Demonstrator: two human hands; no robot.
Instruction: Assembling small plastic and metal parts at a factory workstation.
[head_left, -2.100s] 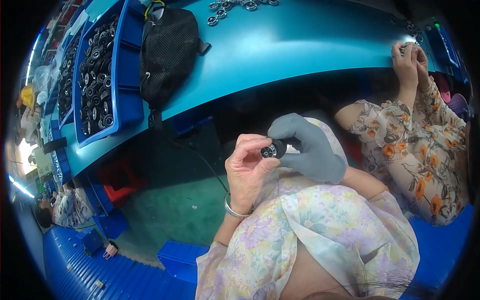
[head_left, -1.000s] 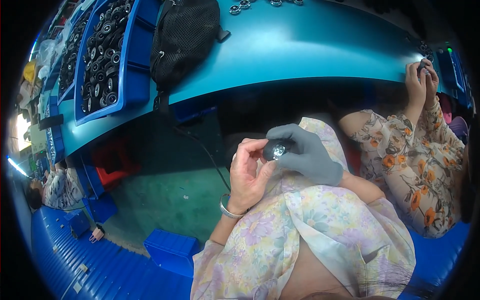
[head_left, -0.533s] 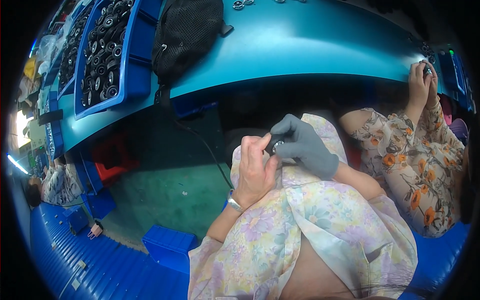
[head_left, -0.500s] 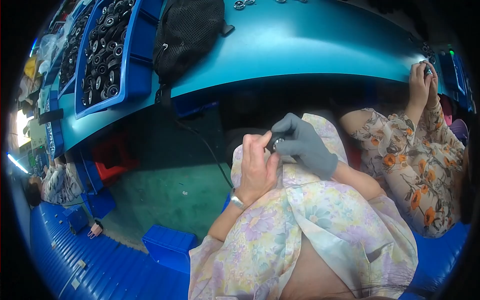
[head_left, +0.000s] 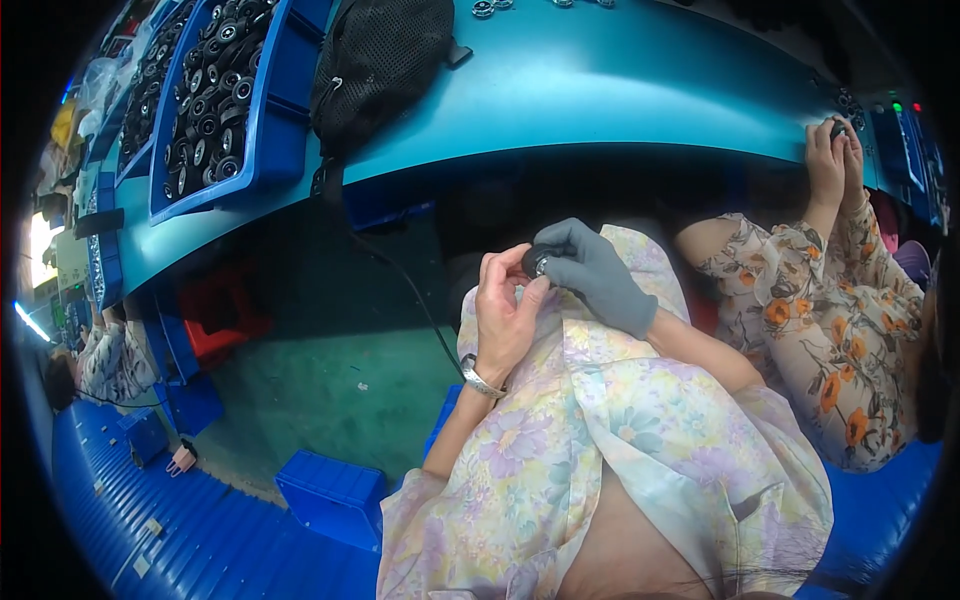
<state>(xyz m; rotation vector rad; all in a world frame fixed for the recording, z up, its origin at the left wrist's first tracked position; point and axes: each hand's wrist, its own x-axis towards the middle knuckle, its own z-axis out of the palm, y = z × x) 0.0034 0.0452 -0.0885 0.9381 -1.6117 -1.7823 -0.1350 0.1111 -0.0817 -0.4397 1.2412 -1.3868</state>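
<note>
A small black wheel with a silver hub (head_left: 538, 262) is held above my lap, between my two hands. My right hand (head_left: 597, 282), in a grey glove, closes its thumb and fingers round the wheel from the right. From the left, my bare left hand (head_left: 507, 318) has its curled fingers and thumb at the wheel's edge. A silver band (head_left: 482, 378) circles my left wrist. Part of the wheel is hidden behind the fingers, and its far side does not show.
A blue bin (head_left: 256, 150) full of similar black wheels stands on the turquoise table (head_left: 600, 95), beside a black mesh bag (head_left: 385, 65). Small silver parts (head_left: 484, 9) lie at the far edge. A co-worker's hands (head_left: 832, 165) work at right. A blue crate (head_left: 330, 490) sits lower left.
Both my hands have shifted slightly up and left. The wheel has turned, so more of its black rim shows. The co-worker's hands have moved a little left.
</note>
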